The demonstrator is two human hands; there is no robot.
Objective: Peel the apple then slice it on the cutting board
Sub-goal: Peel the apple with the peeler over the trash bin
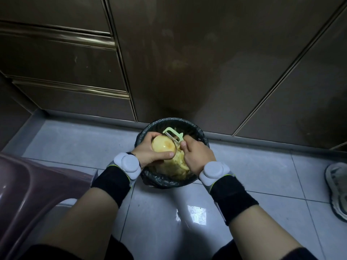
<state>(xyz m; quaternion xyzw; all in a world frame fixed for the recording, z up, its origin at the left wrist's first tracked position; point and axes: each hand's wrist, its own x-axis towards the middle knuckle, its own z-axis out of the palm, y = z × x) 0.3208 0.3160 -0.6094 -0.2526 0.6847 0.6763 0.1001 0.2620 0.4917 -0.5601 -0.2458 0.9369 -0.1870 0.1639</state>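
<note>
Head view: the left hand (146,152) curls fingers and thumb round the pale yellow, mostly peeled round apple (163,145). It holds the apple over the round black-bagged waste bin (169,121), presumably so peelings drop in. At the apple's two o'clock, the right hand (199,154) grips the pale green plastic Y-peeler (174,135).
</note>
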